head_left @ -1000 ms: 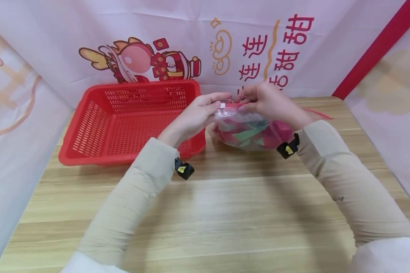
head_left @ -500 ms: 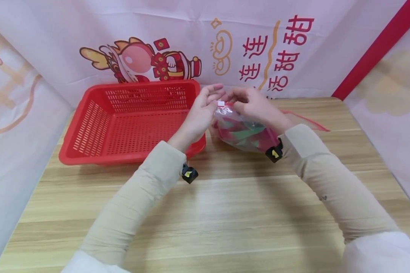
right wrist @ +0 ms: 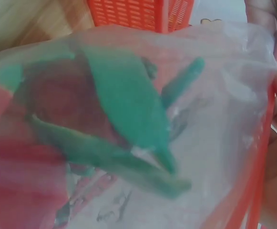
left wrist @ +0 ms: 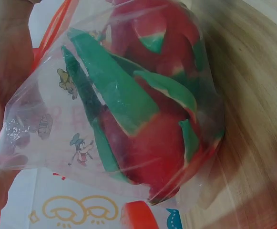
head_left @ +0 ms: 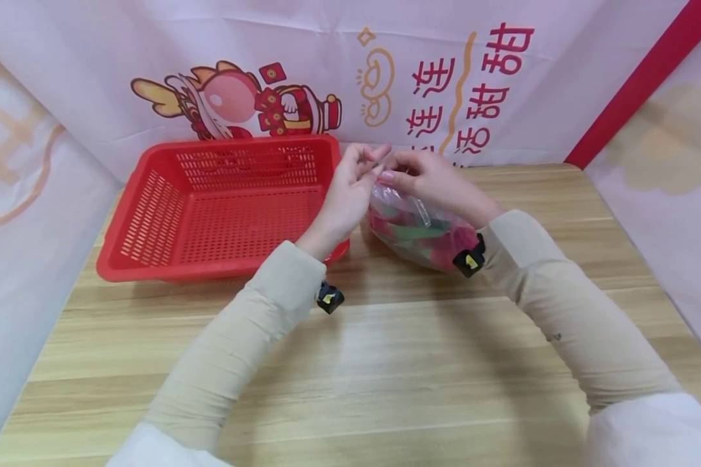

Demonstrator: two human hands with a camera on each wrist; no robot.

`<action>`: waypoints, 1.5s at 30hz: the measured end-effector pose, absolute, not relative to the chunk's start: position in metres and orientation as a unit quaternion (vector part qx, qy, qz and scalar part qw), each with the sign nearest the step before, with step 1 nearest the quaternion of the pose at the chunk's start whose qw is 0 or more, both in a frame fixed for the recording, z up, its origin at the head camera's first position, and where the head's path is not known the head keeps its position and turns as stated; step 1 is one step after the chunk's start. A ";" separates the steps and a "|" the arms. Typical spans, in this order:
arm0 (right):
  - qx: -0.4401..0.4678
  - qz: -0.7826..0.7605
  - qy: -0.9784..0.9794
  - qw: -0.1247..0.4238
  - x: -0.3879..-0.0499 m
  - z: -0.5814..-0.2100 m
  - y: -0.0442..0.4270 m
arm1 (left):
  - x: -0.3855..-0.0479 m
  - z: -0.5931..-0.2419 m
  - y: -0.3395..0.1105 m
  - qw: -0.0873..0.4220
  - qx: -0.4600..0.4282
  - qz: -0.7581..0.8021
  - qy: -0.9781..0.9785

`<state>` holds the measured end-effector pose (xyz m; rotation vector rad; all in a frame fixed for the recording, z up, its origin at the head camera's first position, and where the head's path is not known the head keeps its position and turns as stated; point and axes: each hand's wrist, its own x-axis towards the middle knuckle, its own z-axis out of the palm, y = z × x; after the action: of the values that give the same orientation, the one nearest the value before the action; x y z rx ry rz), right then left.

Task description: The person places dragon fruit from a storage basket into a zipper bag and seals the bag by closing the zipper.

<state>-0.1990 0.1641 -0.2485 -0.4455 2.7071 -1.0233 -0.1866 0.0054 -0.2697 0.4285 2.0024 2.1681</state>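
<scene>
A clear zip bag with a red closure strip stands on the wooden table, holding red dragon fruits with green leaf tips. At least two fruits show through the plastic in the left wrist view. My left hand pinches the bag's top left corner between thumb and fingers. Close beside it, my right hand pinches the top edge, its thumb and fingertips almost meeting the left ones. The white slider on the strip is hidden behind the fingers. In the right wrist view, the red strip runs down from the fingers.
A red perforated basket stands left of the bag, its right end close to my left hand. Behind rises a printed white cloth, with more cloth at both sides. Wooden tabletop extends in front of the bag.
My right hand has slid left along the bag's top edge toward my left hand. The white slider, visible before, is now covered. The bag's red edge at the right has dropped from sight.
</scene>
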 end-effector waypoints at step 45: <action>-0.054 -0.393 0.899 0.186 -0.191 -0.241 0.211 | -0.203 -0.262 0.018 0.096 0.147 0.482 0.858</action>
<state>-0.1908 0.2106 -0.2413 -0.1533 2.5322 -1.1062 -0.2035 0.0181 -0.2617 0.4353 2.5425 1.4291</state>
